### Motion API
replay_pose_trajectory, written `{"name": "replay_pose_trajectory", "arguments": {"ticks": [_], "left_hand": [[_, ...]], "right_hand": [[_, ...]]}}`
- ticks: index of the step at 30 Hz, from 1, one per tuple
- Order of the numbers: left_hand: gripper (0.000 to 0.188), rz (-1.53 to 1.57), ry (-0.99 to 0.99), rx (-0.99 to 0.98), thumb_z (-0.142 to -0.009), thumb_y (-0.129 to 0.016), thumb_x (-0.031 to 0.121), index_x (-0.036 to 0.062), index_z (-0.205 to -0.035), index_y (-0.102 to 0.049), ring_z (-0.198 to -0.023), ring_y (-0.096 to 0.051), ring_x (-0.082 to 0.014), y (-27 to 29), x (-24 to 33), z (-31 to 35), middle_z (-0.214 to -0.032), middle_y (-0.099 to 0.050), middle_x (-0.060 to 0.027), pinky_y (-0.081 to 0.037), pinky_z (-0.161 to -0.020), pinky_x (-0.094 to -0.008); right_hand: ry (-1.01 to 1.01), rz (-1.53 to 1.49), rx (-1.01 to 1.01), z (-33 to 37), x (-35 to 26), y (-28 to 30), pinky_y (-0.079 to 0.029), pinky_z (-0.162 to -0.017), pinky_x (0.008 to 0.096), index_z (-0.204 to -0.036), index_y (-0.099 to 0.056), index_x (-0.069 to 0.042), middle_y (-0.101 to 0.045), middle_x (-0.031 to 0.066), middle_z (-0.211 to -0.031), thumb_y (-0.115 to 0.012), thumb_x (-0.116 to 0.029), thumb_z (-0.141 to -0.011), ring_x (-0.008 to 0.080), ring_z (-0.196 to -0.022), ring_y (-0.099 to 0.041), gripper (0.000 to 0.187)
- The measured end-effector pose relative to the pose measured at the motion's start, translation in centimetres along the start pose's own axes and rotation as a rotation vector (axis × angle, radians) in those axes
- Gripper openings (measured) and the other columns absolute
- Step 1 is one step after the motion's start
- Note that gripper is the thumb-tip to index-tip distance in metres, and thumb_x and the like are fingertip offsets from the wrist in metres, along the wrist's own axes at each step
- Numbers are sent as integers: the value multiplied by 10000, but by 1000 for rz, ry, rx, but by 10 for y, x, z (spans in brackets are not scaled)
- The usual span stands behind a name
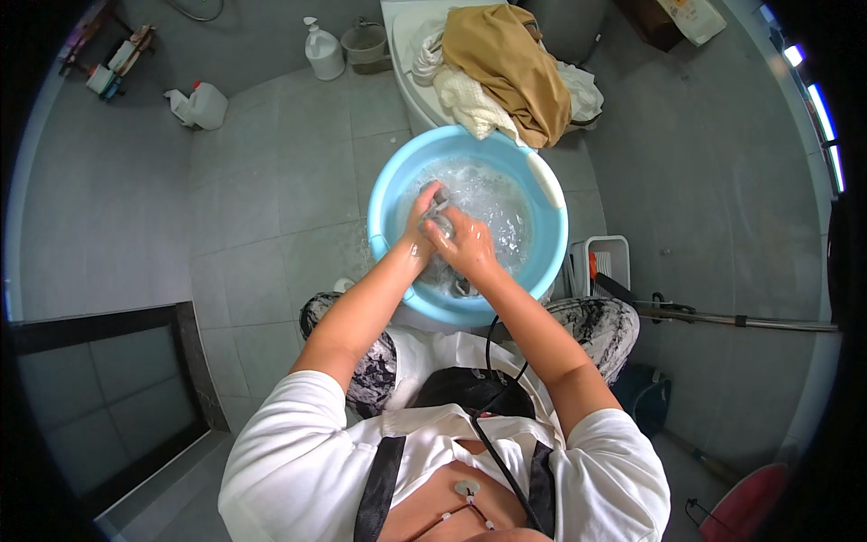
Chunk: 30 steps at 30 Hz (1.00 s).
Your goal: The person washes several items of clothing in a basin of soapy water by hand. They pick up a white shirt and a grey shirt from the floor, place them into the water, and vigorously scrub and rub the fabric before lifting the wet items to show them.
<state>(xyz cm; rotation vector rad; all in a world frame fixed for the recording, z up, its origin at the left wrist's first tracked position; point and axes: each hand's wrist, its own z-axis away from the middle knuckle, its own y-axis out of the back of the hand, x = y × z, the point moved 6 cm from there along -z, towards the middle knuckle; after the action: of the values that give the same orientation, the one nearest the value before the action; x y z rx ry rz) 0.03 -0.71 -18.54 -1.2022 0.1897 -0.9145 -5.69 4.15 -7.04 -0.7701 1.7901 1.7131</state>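
A light blue round basin (380, 194) holds foamy, soapy water (497, 194). Over its middle, my left hand (418, 226) and my right hand (470, 245) are close together, both wet. Between them is a small wet grey cloth (437, 219), bunched up, with fingers of both hands closed on it. Its exact kind cannot be made out. Below my hands, a darker grey piece of fabric (462, 287) shows in the water near the basin's near side.
Beyond the basin, a tan garment (506, 63) and white knitted fabric (470, 104) lie heaped on a white toilet (397, 63). A white pump bottle (323, 51) and a white jug (206, 107) stand at the back left. A white bin (617, 248) stands right of the basin.
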Motion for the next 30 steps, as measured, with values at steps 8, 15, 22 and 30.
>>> {"name": "replay_pose_trajectory", "arguments": {"ticks": [8,15,22,30], "left_hand": [[242,71,-118,484,-789,-536,277,55,-885,-528,-735,-544,-199,5,-17,5,-809,-546,-68,-456,-671,-343],[380,-105,-367,465,-744,-595,328,103,-1038,-509,-1013,-463,-174,20,13,-1,-1065,-514,-47,-351,-878,-344],[530,-51,-262,452,-782,-503,438,165,-1230,-419,-1276,-152,-183,8,28,16,-1362,-260,-8,-52,-1016,-458],[577,-12,-98,602,-806,-489,404,153,-1297,-319,-1237,-250,-220,12,14,16,-1367,-258,-52,-134,-1009,-453]], "right_hand": [[-172,249,167,-38,45,6,-445,-632,460,-805,-578,-64,-584,212,-680,-444,-352,-800,391,-663,-567,318],[-350,96,145,-30,147,3,-414,-750,464,-996,-558,-111,-587,223,-839,-374,-327,-866,387,-836,-544,312],[-46,403,-21,-23,119,0,-439,-761,420,-1243,-353,-222,-439,142,-1125,-512,-263,-795,369,-936,-513,477],[-347,576,-191,-27,180,-45,-446,-785,393,-1037,-539,-98,-541,152,-1047,-518,-208,-760,311,-937,-540,299]]}}
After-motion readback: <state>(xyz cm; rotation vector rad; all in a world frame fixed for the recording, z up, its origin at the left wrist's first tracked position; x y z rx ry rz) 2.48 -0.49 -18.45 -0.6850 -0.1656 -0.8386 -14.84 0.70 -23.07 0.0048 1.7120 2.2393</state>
